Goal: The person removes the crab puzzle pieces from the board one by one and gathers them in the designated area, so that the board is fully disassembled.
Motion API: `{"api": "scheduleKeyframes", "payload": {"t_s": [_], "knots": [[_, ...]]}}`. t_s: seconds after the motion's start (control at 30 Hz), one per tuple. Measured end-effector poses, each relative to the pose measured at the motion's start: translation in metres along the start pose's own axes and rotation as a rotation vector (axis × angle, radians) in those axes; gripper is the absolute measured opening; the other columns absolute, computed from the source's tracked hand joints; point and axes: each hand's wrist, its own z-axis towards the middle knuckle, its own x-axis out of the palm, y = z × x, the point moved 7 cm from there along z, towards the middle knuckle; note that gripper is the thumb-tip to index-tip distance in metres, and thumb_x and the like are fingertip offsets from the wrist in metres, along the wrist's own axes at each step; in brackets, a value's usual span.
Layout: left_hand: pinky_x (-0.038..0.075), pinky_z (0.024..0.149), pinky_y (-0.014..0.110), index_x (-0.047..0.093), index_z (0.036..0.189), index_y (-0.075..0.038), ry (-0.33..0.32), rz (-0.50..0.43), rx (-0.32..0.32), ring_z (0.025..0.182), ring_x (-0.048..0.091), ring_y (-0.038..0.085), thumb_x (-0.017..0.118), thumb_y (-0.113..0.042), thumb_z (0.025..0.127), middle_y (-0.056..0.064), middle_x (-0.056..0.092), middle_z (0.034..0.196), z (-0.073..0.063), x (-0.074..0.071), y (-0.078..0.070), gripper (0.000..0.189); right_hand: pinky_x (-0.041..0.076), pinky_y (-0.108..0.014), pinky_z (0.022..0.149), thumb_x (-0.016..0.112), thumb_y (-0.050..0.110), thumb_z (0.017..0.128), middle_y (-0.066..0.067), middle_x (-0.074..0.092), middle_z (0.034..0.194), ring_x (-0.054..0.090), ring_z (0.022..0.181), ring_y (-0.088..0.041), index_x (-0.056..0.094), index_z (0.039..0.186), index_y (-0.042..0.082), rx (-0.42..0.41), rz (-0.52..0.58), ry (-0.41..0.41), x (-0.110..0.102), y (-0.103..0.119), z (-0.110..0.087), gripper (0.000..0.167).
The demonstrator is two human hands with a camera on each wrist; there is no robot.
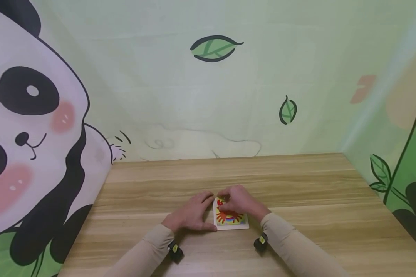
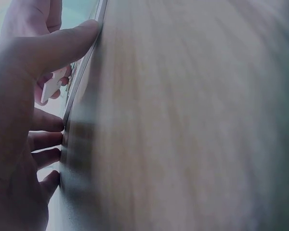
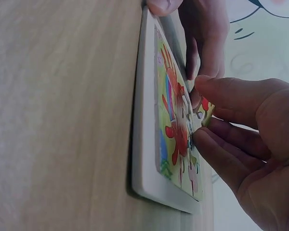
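A jigsaw puzzle in a white-rimmed board (image 1: 233, 227) lies on the table, its picture a red crab on yellow. Along the board's left edge rests my left hand (image 1: 194, 212), thumb at the near corner and fingers spread towards the far corner. In the left wrist view the thumb (image 2: 79, 41) touches the board's edge. My right hand (image 1: 242, 201) is over the far part of the puzzle. Between its thumb and fingers it pinches a puzzle piece (image 3: 208, 113), yellow-green with red, tilted up from the picture. The fingers partly cover that piece.
The wood-grain table (image 1: 298, 184) extends around the board on all sides. Behind it hangs a pale green backdrop (image 1: 159, 77) with a printed panda and leaves. Each wrist wears a small black camera (image 1: 175, 252) on a strap.
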Motion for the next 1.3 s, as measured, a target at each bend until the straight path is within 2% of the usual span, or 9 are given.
{"api": "scheduleKeyframes", "payload": {"t_s": [0.4, 0.57, 0.87, 1.03, 1.3], "knots": [[0.03, 0.117, 0.044, 0.034, 0.15, -0.003, 0.0, 0.027, 0.003, 0.141, 0.034, 0.029, 0.062, -0.073, 0.076, 0.013, 0.035, 0.153, 0.0, 0.0, 0.0, 0.105, 0.056, -0.034, 0.083, 0.081, 0.027, 0.079, -0.003, 0.073, 0.107, 0.064, 0.093, -0.014, 0.071, 0.118, 0.01, -0.007, 0.056, -0.023, -0.007, -0.002, -0.004, 0.044], [0.032, 0.116, 0.045, 0.035, 0.149, -0.002, -0.007, 0.024, 0.011, 0.14, 0.035, 0.03, 0.063, -0.073, 0.076, 0.015, 0.035, 0.152, 0.0, -0.002, -0.001, 0.105, 0.057, -0.034, 0.084, 0.082, 0.025, 0.078, -0.005, 0.073, 0.107, 0.065, 0.095, -0.016, 0.07, 0.119, 0.009, 0.016, 0.086, -0.039, -0.015, -0.007, -0.008, 0.046], [0.031, 0.116, 0.047, 0.033, 0.15, -0.003, 0.005, 0.003, -0.01, 0.141, 0.035, 0.031, 0.065, -0.072, 0.075, 0.015, 0.033, 0.153, 0.0, 0.0, 0.0, 0.106, 0.058, -0.032, 0.082, 0.08, 0.021, 0.08, -0.005, 0.073, 0.106, 0.067, 0.094, -0.017, 0.07, 0.117, 0.007, -0.009, 0.096, -0.071, -0.032, -0.018, -0.016, 0.042], [0.03, 0.117, 0.046, 0.031, 0.151, -0.006, 0.013, 0.007, -0.02, 0.142, 0.033, 0.03, 0.063, -0.074, 0.075, 0.013, 0.032, 0.155, -0.001, 0.002, 0.001, 0.107, 0.057, -0.033, 0.085, 0.079, 0.023, 0.082, -0.004, 0.072, 0.11, 0.066, 0.097, -0.016, 0.069, 0.121, 0.008, 0.027, 0.103, -0.071, -0.039, -0.025, -0.022, 0.043], [0.03, 0.117, 0.046, 0.031, 0.152, -0.007, 0.028, 0.0, -0.037, 0.142, 0.033, 0.03, 0.064, -0.073, 0.074, 0.012, 0.031, 0.155, 0.0, 0.003, 0.001, 0.107, 0.057, -0.032, 0.084, 0.08, 0.022, 0.08, -0.003, 0.071, 0.107, 0.065, 0.096, -0.016, 0.069, 0.119, 0.006, 0.046, 0.109, -0.093, -0.047, -0.038, -0.029, 0.043]]}}
